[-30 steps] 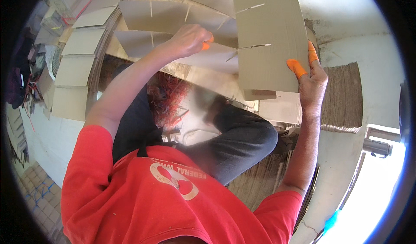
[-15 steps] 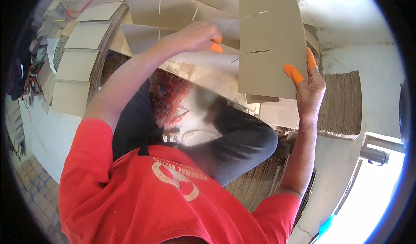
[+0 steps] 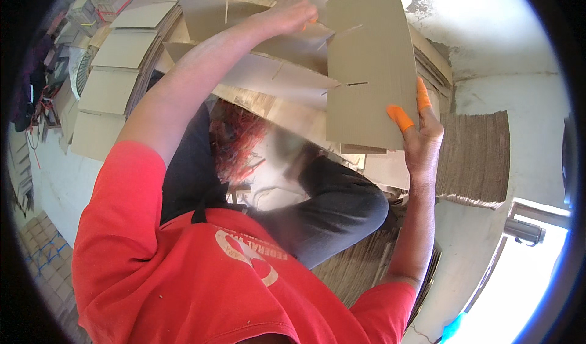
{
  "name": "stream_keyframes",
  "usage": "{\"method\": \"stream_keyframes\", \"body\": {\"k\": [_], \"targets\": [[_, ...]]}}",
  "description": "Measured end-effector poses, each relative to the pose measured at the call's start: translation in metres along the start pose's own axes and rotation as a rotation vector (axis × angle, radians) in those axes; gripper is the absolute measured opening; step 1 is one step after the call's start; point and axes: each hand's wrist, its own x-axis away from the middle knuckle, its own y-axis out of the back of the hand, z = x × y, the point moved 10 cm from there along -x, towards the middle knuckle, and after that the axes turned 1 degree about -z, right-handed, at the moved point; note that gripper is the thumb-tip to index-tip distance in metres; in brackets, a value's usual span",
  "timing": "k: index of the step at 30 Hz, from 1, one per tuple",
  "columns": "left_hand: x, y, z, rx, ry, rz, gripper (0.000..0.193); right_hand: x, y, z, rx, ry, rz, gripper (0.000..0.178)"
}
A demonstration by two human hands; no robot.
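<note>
Brown cardboard: the slotted panel [image 3: 370,60] lay left of the nearer right hand [image 3: 422,148], long axis pointing forward, right edge held in its fingers; the left hand [image 3: 288,18], fingers curled, overlapped a strip [image 3: 206,18], grip indeterminable

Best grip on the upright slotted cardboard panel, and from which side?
Probably the plain right edge of the cardboard panel, low down, coming from the right: thumb on the near face, fingers behind. That edge is thin and shows no slots; the slots open on the left edge, beside the long cardboard strips. The right hand already grips there.
</note>
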Motion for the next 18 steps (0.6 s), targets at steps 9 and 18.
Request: {"method": "stream_keyframes", "body": {"k": [9,18], "targets": [[-0.006,0.002,-0.008,0.021,-0.08,-0.082,0.011,-0.015,-0.057,-0.03,0.118,0.029,0.167,0.067],[0.022,0.033,-0.039,0.138,-0.045,-0.125,0.008,-0.011,-0.066,-0.025,0.16,-0.029,0.215,0.063]]}}
